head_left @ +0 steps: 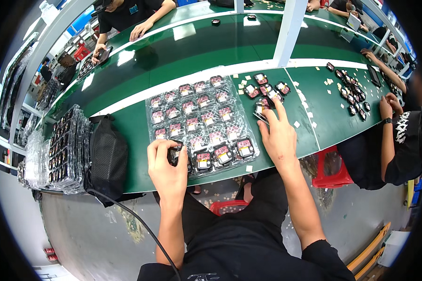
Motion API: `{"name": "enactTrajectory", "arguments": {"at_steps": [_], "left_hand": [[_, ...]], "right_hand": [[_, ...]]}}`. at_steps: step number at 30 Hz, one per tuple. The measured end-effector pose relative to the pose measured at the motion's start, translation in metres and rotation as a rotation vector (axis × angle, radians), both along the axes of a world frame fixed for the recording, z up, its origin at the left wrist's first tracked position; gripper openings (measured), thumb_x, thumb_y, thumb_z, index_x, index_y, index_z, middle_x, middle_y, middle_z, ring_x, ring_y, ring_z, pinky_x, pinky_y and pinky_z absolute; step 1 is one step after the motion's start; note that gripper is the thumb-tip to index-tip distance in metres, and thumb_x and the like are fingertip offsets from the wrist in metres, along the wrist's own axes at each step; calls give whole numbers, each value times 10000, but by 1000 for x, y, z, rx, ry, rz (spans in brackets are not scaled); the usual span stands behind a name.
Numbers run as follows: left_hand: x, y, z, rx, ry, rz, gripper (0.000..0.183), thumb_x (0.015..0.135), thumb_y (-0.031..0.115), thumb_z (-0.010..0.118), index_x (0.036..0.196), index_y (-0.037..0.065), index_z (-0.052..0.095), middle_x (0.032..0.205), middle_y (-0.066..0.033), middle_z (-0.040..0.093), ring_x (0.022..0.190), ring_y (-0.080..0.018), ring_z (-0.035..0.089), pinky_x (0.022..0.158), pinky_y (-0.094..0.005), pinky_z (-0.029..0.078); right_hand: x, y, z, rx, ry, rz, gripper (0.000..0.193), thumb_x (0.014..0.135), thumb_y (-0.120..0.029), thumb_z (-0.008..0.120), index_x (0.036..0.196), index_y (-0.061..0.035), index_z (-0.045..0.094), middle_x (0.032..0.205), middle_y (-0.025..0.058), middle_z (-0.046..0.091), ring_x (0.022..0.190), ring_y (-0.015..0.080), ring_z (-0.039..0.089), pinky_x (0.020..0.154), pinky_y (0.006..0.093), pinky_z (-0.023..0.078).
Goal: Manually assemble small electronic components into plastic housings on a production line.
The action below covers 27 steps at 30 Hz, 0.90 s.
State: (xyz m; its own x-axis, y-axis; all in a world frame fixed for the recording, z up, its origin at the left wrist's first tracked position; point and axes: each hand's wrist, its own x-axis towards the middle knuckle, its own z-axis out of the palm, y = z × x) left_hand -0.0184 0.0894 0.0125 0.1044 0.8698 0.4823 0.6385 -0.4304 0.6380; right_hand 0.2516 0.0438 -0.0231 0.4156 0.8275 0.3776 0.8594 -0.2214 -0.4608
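A clear plastic blister tray [155, 104] lies on the green bench, its pockets filled with rows of small black square devices with pink-and-white faces. At the tray's near left corner, my left hand [168, 164] is closed round one small black device [175, 149], its fingers curled over the edge. To the right of the tray, my right hand [279, 136] reaches into a loose cluster of like devices [252, 91]. Its thumb and fingers close on one tilted device [261, 106], partly hidden by the fingers.
Stacked filled trays [63, 150] and a black bag [109, 152] stand at the left. Small pale square pieces [296, 124] are scattered over the bench. Right, a co-worker [389, 122] sits by another device pile [351, 93]. A white post [290, 33] rises beyond my right hand.
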Motion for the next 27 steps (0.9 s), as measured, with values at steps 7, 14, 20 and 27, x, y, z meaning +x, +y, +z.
{"name": "enactTrajectory", "arguments": {"at_steps": [7,14,20,27], "left_hand": [[3,-2,-5,-121,346,113,235,887,158,796,1095,64,739,1129,-103,626,1255,-345,563,1149,-527,364],[6,-13,-5,117,337,65,402,880,160,810,1253,52,707,1367,-157,571,1405,-450,480,1216,-589,293],[28,-57,-8,84,-79,-454,616,771,18,876,1342,-10,646,1345,-196,589,1293,-410,590,1062,-480,518],[31,-84,-25,-705,-1102,-728,626,967,52,725,1510,-71,436,1496,-174,472,1312,-276,583,1101,-409,505]], "right_hand": [[-4,-23,-9,31,34,38,180,920,-151,747,1053,-59,670,1276,96,665,873,376,730,734,478,585],[-24,-53,16,253,268,135,303,792,-44,862,1007,-21,650,1161,153,702,716,263,701,624,363,548],[-67,-76,16,278,983,323,292,827,-68,888,921,-21,616,1153,118,715,562,-6,375,493,200,346],[-63,-84,19,119,1063,495,316,863,83,803,997,7,527,1280,199,656,797,93,676,657,235,569]]}}
